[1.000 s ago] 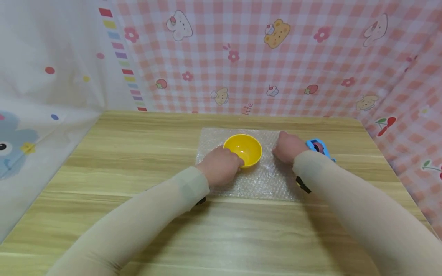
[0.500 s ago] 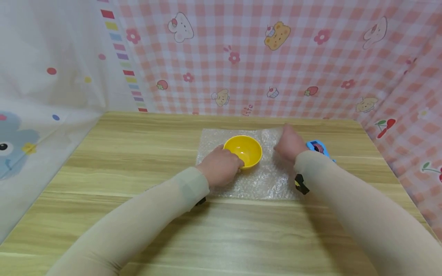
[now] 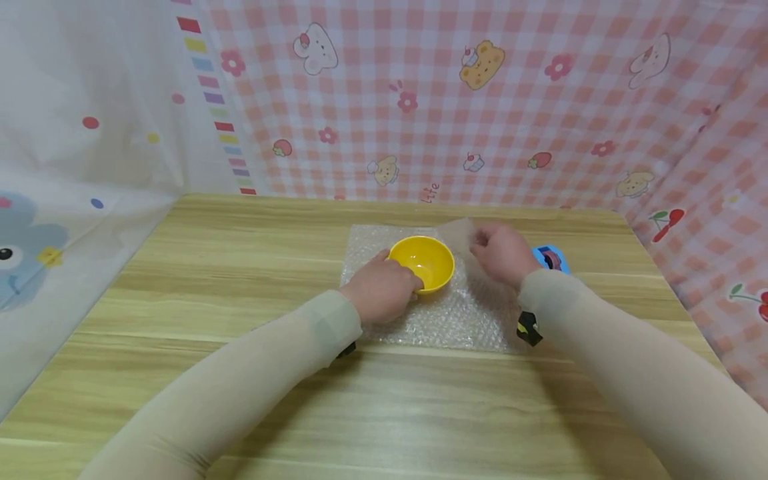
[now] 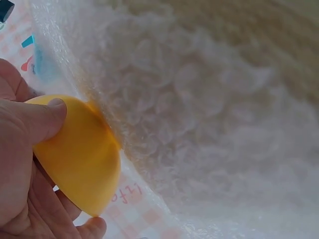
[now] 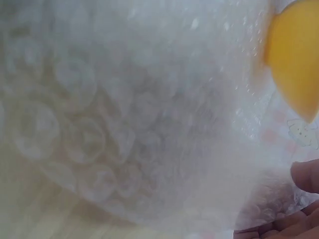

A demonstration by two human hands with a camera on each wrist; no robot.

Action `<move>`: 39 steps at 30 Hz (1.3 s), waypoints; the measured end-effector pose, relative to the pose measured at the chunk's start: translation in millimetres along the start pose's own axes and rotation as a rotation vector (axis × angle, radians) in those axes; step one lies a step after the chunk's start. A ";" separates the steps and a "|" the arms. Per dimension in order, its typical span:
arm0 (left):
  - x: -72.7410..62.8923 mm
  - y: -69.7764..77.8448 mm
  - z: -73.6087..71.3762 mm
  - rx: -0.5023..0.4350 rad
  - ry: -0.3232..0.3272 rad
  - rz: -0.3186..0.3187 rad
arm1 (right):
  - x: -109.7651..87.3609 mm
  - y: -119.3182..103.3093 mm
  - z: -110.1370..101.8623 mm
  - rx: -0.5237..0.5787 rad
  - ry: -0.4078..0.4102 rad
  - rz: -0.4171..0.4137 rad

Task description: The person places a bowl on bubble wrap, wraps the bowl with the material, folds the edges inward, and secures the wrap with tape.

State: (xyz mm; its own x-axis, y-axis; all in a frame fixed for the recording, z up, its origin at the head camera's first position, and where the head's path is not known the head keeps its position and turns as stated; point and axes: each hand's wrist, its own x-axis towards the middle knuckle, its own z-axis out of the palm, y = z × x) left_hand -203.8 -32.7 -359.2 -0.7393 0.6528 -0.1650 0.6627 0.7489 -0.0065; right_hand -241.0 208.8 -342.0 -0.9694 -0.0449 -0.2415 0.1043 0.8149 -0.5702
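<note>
A yellow bowl point(image 3: 425, 260) stands upright on a sheet of bubble wrap point(image 3: 444, 327) laid on the wooden table. My left hand point(image 3: 381, 290) grips the bowl's near left rim, thumb on the outside wall in the left wrist view, where the bowl point(image 4: 82, 154) touches the wrap point(image 4: 164, 99). To the right of the bowl, my right hand point(image 3: 504, 253) pinches the wrap's far right corner and holds it raised and folded leftward. In the right wrist view, the thumb point(image 5: 306, 175) and fingers close on the wrap's edge, with the bowl point(image 5: 296, 55) beyond.
A blue tape dispenser point(image 3: 551, 259) lies just right of my right hand, partly hidden by it. Behind the wooden table point(image 3: 384, 413) hangs a pink checked cloth point(image 3: 420, 133), and a white printed cloth point(image 3: 90, 167) covers the left side.
My right hand has lifted the bubble wrap's far right corner, then drawn it left toward the bowl. The left hand keeps its grip on the bowl in the same place.
</note>
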 end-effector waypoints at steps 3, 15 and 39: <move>0.6 -0.7 1.1 -0.004 0.006 0.002 | -4.7 -2.1 1.8 -0.011 0.003 -0.023; 2.1 -3.0 2.9 -0.049 0.037 0.012 | -22.6 -12.4 9.1 -0.057 -0.023 -0.109; -1.3 -6.5 1.5 -0.127 0.100 0.072 | -28.4 -24.2 40.4 -0.320 -0.062 -0.393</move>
State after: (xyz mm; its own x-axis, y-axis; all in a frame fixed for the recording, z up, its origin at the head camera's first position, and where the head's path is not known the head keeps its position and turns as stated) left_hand -206.9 -38.6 -360.4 -0.7031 0.7085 -0.0612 0.6984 0.7042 0.1277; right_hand -207.0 167.1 -353.1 -0.9057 -0.4098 -0.1087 -0.3482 0.8652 -0.3608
